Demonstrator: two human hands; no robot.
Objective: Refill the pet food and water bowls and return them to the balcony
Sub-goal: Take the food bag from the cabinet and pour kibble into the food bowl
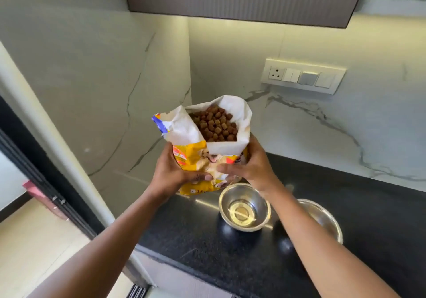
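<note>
- We hold the pet food bag (202,159) upright between both hands, its base at the black table (345,205), at the table's far left end by the marble wall.
- Our left hand (175,170) wraps the bag's left side, fingers (202,177) clenched across the yellow front; our right hand (251,166) grips the right side, fingers curled onto the puppy print.
- The bag's torn top stands open, white lining folded outward, and brown kibble (216,124) fills it nearly to the mouth.
- Just in front of the bag sits a steel bowl (244,206), holding no kibble; we see only its shiny bottom.
- To the right of that bowl is a second steel bowl (327,219), mostly hidden behind our right forearm; we cannot tell its contents.
</note>
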